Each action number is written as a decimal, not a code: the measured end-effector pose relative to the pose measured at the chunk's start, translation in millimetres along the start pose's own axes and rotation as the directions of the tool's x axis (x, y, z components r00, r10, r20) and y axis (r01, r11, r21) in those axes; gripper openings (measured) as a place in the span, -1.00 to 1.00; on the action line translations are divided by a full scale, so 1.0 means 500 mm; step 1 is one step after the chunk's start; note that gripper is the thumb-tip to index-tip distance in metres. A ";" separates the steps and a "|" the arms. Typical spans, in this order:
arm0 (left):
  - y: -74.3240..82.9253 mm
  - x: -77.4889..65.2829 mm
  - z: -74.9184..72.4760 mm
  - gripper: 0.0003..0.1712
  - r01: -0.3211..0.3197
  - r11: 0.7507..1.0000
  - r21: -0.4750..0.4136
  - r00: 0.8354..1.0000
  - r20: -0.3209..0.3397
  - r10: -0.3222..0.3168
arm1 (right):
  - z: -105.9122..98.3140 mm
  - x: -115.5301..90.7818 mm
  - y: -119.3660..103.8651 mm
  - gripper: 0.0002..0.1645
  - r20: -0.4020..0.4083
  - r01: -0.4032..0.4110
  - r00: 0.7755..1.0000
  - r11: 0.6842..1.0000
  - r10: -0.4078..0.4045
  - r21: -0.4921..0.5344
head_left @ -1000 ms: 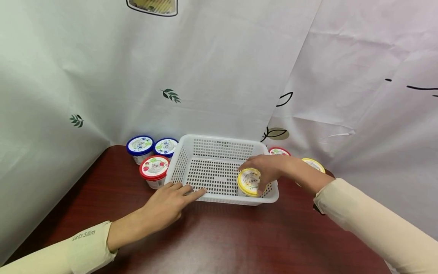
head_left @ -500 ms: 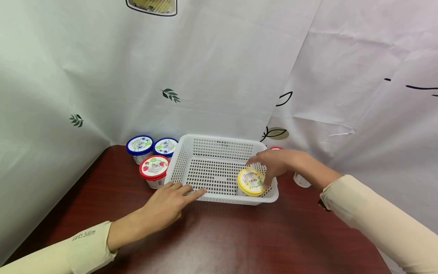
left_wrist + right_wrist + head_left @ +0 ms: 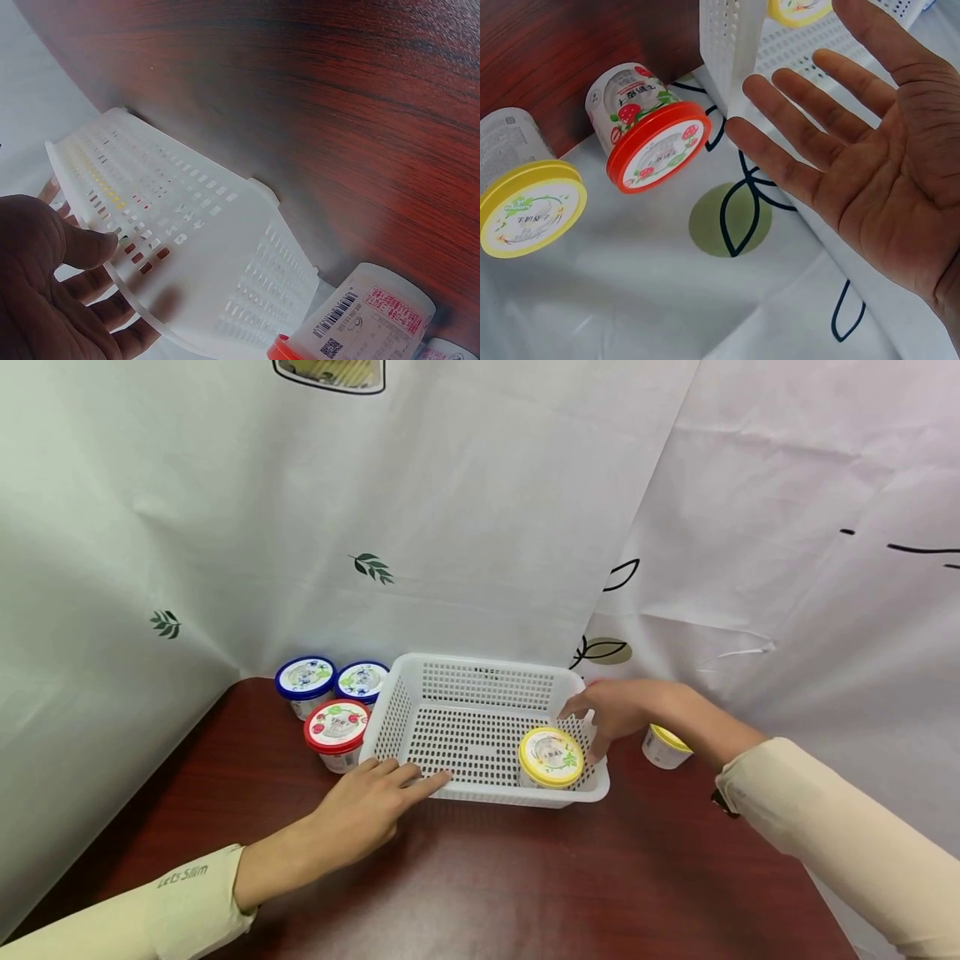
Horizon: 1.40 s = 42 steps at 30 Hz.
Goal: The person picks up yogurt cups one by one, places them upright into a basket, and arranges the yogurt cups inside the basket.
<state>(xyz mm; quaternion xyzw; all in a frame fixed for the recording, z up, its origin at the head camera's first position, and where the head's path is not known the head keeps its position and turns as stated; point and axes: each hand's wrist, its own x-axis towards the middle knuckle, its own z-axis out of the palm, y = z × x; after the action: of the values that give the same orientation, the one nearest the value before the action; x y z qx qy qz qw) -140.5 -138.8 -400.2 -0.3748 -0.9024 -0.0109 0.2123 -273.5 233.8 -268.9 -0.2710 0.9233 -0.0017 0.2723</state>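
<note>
A white perforated plastic basket (image 3: 495, 662) stands on the table, with one yellow-lidded tub (image 3: 551, 758) upright in its front right corner. My left hand (image 3: 360, 810) grips the basket's front rim near the left corner; the left wrist view shows the thumb against the outer wall and fingers beyond the rim. Over the basket's right rim, my right hand (image 3: 618, 714) has its fingers spread and holds nothing. In the right wrist view its palm (image 3: 885, 180) is bare. Beside the basket there, a red-lidded tub (image 3: 664, 154) is mostly hidden by this hand in the head view.
Another yellow-lidded tub (image 3: 663, 747) stands right of the basket. To the left are two blue-lidded tubs (image 3: 306, 677) and a red-lidded tub (image 3: 337, 727) close to the basket's wall. Printed white cloth (image 3: 480, 527) hangs behind the dark red table (image 3: 525, 877).
My right hand has let go of the yellow-lidded tub in the basket and drawn away to the right, over the rim. The left hand has stayed at the front rim.
</note>
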 end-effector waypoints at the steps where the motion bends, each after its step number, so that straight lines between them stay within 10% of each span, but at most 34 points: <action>1: 0.000 0.001 0.000 -0.12 0.002 1.000 -0.001 1.000 0.003 -0.002 | -0.001 -0.001 0.002 -0.01 -0.003 -0.004 1.000 1.000 0.004 -0.005; 42: -0.001 0.000 -0.002 -0.14 0.004 1.000 0.005 1.000 0.026 -0.004 | -0.002 -0.042 0.156 -0.07 -0.092 -0.093 0.991 0.995 0.095 0.026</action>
<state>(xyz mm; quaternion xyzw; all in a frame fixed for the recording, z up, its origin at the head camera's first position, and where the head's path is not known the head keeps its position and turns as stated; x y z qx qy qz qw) -140.5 -139.2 -399.3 -0.3725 -0.9059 -0.0044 0.2014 -298.0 310.5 -269.2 -0.2238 0.9466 -0.0114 0.2316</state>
